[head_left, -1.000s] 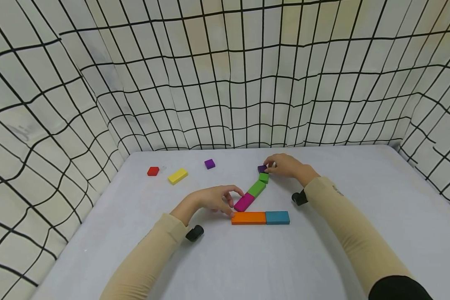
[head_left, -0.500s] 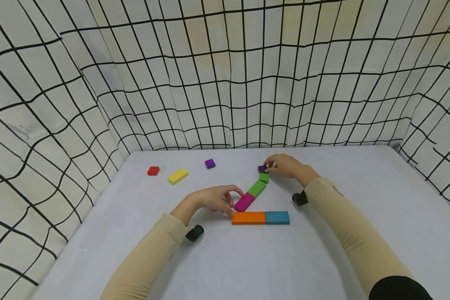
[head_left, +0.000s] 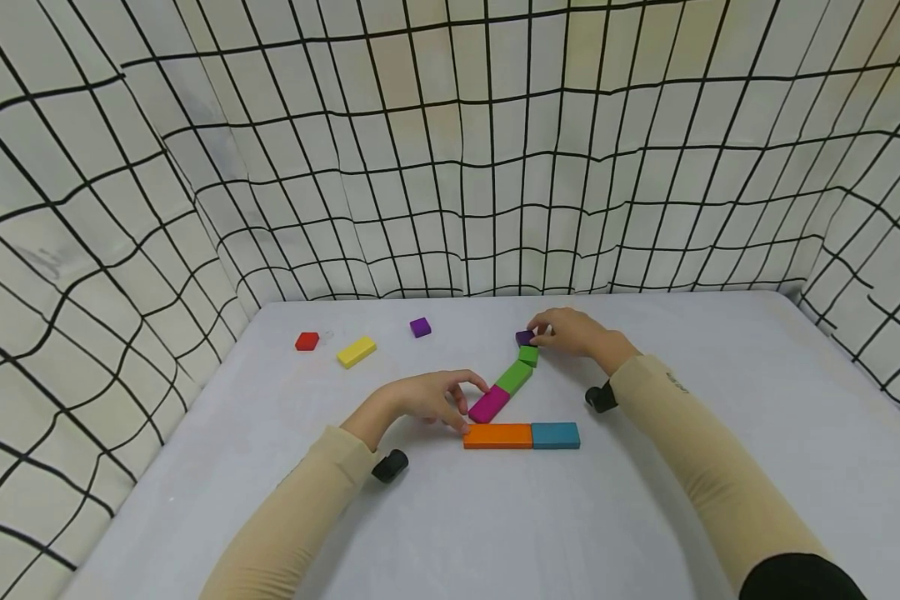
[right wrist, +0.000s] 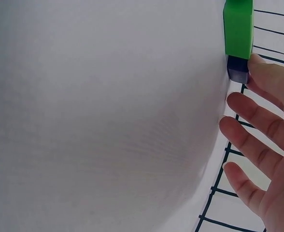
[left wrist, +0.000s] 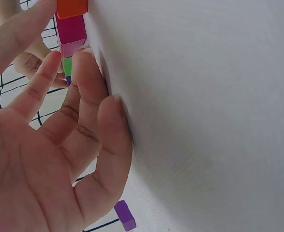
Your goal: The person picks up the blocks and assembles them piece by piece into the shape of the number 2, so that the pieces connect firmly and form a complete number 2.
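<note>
My right hand [head_left: 570, 331] pinches a small dark purple block [head_left: 523, 337] between thumb and index finger at the far end of a slanting row; its other fingers spread loosely in the right wrist view. Below that block follow a small green block [head_left: 528, 356], a longer light green block [head_left: 513, 377] and a magenta block [head_left: 489, 404]. The left hand [head_left: 427, 396] has its index fingertip at the magenta block and its thumb at the left end of an orange block [head_left: 497, 436]. A blue block [head_left: 556, 435] lies end to end with the orange one.
On the white table [head_left: 450, 525], a red block [head_left: 307, 342], a yellow block [head_left: 356, 352] and another purple block [head_left: 420, 327] lie apart at the back left. A black grid on white walls [head_left: 495, 183] encloses the back and sides.
</note>
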